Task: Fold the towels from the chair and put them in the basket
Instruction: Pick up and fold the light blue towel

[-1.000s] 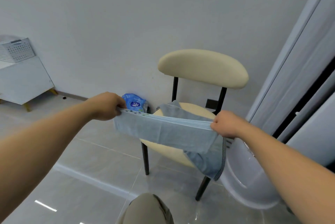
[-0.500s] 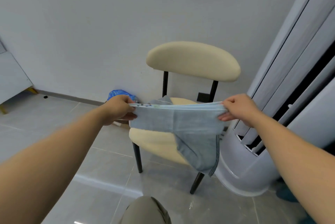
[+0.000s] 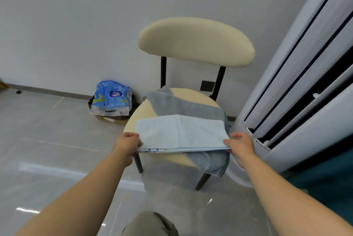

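Note:
A folded light blue towel lies flat across the seat of a cream chair with black legs. My left hand pinches its near left corner and my right hand pinches its near right corner. Under it a darker grey-blue towel lies spread over the seat, one end hanging off the front right edge. The basket is out of view.
A blue printed plastic bag sits on the floor against the wall, left of the chair. A tall white floor unit stands close to the chair's right side. Glossy grey tiles cover the floor, and my knee shows at the bottom.
The light blue towel hung stretched between my hands in the air; now it lies flat on the chair seat over the darker towel. Both hands came lower and nearer, still holding the corners.

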